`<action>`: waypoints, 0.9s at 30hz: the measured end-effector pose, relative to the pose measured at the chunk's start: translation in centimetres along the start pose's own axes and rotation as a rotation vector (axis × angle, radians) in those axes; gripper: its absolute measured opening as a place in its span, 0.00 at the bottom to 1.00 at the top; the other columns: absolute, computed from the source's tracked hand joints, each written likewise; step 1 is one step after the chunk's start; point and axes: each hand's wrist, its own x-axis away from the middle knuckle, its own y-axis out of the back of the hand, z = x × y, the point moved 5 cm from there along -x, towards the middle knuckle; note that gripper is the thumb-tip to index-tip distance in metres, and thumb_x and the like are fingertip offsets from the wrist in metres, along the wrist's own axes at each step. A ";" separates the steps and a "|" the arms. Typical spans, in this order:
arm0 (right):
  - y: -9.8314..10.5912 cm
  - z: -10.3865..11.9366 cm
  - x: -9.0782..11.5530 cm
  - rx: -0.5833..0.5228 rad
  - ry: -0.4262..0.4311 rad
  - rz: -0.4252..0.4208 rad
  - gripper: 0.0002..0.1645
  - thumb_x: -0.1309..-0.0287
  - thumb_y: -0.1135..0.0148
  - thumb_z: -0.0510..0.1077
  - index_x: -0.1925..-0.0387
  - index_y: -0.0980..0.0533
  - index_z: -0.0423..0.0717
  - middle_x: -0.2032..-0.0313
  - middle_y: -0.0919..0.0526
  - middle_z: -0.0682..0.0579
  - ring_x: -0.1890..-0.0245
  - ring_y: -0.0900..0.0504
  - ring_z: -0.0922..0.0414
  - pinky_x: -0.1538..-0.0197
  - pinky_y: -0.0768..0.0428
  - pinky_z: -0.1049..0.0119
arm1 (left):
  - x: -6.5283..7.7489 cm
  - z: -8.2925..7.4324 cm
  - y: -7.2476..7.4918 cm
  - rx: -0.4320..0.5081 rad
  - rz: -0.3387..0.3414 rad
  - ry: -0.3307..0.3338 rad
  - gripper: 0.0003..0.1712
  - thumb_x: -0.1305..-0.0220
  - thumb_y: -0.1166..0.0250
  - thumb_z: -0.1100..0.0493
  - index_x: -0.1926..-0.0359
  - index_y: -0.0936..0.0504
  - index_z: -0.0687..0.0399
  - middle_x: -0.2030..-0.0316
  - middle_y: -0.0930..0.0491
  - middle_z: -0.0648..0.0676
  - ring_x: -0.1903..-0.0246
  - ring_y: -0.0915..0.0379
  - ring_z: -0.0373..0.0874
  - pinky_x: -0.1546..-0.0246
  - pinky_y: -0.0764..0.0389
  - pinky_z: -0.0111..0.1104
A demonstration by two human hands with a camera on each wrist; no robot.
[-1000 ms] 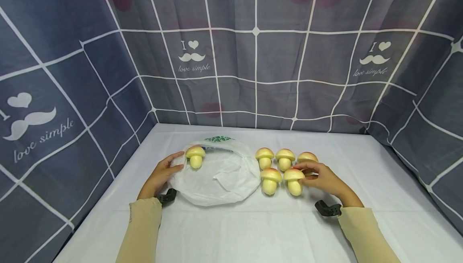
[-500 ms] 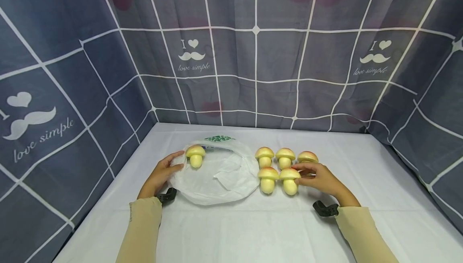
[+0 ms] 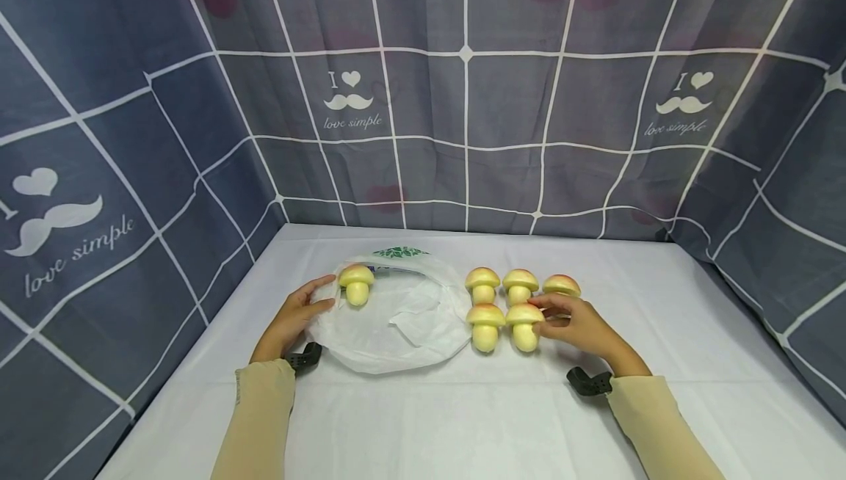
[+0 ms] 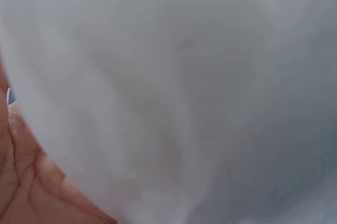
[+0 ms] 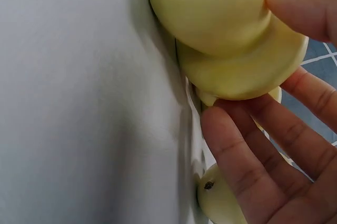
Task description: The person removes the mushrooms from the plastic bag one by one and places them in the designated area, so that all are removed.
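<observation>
In the head view my left hand [image 3: 293, 322] holds the left side of a white plastic bag [image 3: 390, 351], thumb and forefinger apart along its edge. White film fills most of the left wrist view, so the fingertips are hidden there. One toy mushroom [image 3: 358, 285], yellow with a reddish cap top, lies at the bag's left side. My right hand [image 3: 578, 326] grips the right one of two front toy mushrooms [image 3: 525, 328]. In the right wrist view its thumb [image 5: 303, 11] presses the stem and its fingers touch the cap. The left front mushroom [image 3: 485, 328] sits beside it, near the bag.
Behind the front pair stand a left back mushroom [image 3: 482, 285], a middle one [image 3: 520, 286] and a right one [image 3: 562, 285], partly behind the right hand. A white cloth [image 3: 423, 421] covers the table. Dark checked curtains [image 3: 423, 172] enclose the back and sides.
My right hand has slid left with the right front mushroom, and the left front mushroom has shifted left beside it, closer to the bag. The left hand and bag have stayed put.
</observation>
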 end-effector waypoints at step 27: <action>-0.2 0.4 0.0 0.016 0.066 -0.016 0.27 0.37 0.23 0.33 0.38 0.20 0.29 0.44 0.14 0.36 0.46 0.18 0.69 0.43 0.18 0.73 | 0.2 -0.2 -0.2 0.002 0.008 0.012 0.40 0.22 0.36 0.64 0.16 0.41 0.63 0.15 0.50 0.65 0.22 0.46 0.60 0.48 0.23 0.22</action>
